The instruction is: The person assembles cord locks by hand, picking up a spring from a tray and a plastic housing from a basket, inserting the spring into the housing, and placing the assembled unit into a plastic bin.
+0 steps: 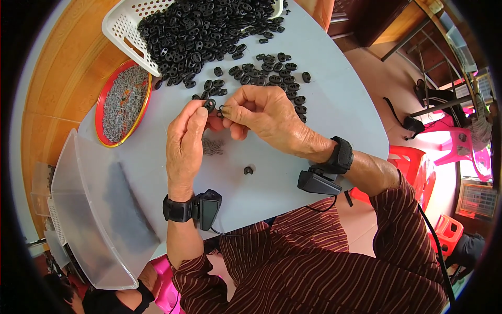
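Observation:
My left hand [186,137] pinches a black oval cord lock [209,104] between thumb and fingertips, with a hole showing in it. Close beside it, the thumb and forefinger of my right hand [272,118] are pinched on a small dark piece [220,111], partly covered by the fingers; its exact kind is unclear. Both hands are raised over the table, fingertips almost together. Just below them lies a small heap of metal springs [213,147]. Nearer to me sits a single small black part [248,170]. Beyond my hands, several black cord locks [272,68] are scattered.
A white perforated basket [121,32] at the back spills a big pile of black cord locks [183,36]. Left of it stands a red bowl [98,107] of grey springs [124,102]. A translucent plastic bin [83,209] is at the table's left edge. Red stools [413,167] stand right.

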`<state>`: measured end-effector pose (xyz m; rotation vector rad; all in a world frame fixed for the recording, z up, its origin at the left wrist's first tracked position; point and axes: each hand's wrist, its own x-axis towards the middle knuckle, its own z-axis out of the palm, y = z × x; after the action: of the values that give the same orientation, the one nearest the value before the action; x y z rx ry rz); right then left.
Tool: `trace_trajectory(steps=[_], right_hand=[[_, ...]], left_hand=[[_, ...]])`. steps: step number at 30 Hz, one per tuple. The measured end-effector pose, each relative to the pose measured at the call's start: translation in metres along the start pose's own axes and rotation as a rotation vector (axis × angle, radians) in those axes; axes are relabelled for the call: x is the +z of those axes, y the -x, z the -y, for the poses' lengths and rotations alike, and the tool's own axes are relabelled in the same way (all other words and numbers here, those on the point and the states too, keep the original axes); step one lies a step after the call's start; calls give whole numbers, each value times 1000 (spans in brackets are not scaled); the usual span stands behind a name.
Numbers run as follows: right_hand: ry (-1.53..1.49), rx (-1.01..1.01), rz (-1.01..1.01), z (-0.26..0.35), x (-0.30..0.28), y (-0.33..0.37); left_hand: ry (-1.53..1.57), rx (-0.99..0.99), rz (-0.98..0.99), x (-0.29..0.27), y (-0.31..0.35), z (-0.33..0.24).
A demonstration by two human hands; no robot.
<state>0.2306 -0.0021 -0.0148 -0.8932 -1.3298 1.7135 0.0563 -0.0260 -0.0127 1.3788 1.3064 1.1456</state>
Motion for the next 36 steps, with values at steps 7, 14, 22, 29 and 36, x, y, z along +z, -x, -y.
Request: trace_trajectory(steps=[7, 14, 22, 29, 36], right_hand=[[16, -15, 21, -3, -1, -1], [-3, -47, -71, -1, -7, -4], [17, -110, -120, -6, -11, -9], [22, -58, -62, -1, -11, -8], [9, -39, -1, 1, -10, -8]], left_hand=[[176, -48, -12, 2, 0, 1], [-317, 69, 6, 7, 2, -11], [-324, 277, -123, 6, 3, -3], [-122, 80, -129, 3, 4, -5], [-37, 44, -139, -1, 1, 3]])
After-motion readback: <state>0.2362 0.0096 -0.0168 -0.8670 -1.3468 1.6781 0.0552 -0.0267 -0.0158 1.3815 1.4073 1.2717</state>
